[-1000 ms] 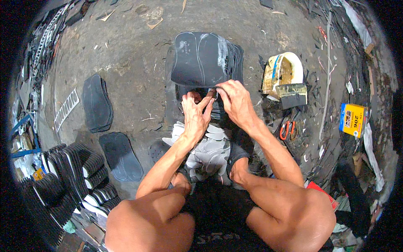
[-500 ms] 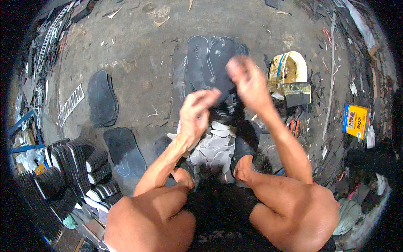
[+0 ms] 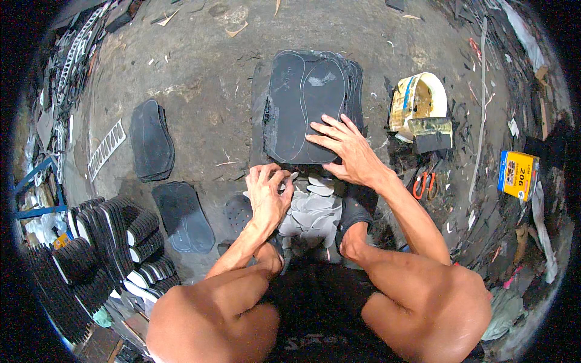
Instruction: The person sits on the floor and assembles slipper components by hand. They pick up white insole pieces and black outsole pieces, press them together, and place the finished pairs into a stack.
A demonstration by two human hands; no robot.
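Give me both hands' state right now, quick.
Left hand: fingers curled beside the grey rounded cutouts; cannot tell whether its grip holds one.
Right hand: open, fingers spread on the sole-outlined black sheets.

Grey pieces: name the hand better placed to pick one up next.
Likely the left hand: it is at the grey pieces, while the right hand rests spread on the black sheets.

On the floor [image 3: 206, 66], before the feet [image 3: 356, 218], a stack of sheets [image 3: 290, 91], with the right hand [image 3: 351, 151] on top. Between the feet, a pile of pieces [image 3: 311, 218], with the left hand [image 3: 267, 190] at its left edge. Right of the stack, a tub [image 3: 399, 115]; nearer, scissors [image 3: 418, 186]; farther right, a box [image 3: 516, 175]. Left, pads [image 3: 152, 140]; nearer, rows of soles [image 3: 100, 236].
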